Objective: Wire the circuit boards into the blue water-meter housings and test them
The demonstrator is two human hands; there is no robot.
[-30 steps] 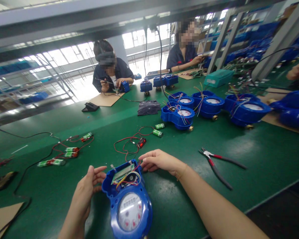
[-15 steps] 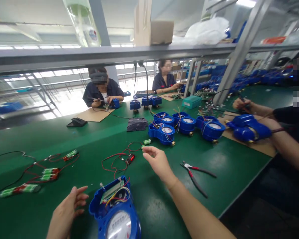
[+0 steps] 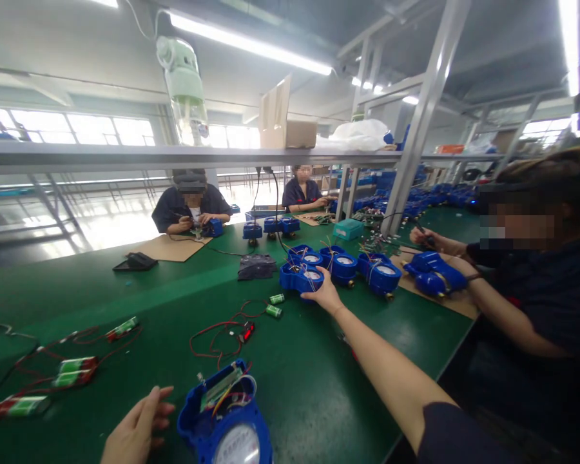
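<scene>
Touching far blue meter [image 3: 291,278]: right grip [image 3: 327,295], grasp unclear | left grip [image 3: 142,420] loose | near housing [image 3: 187,417] contains board [image 3: 220,387], wires [image 3: 221,401]

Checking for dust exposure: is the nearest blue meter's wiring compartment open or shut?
Open: on this blue meter, wires and a circuit board show uncovered.

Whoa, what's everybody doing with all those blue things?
Somebody's right hand is at a blue meter on the green table; whether its grip has closed is hard to tell. The left hand is empty, beside an open meter with wires showing. Across the table, one co-worker works at a blue case, and a person on the right works over another meter.
</scene>
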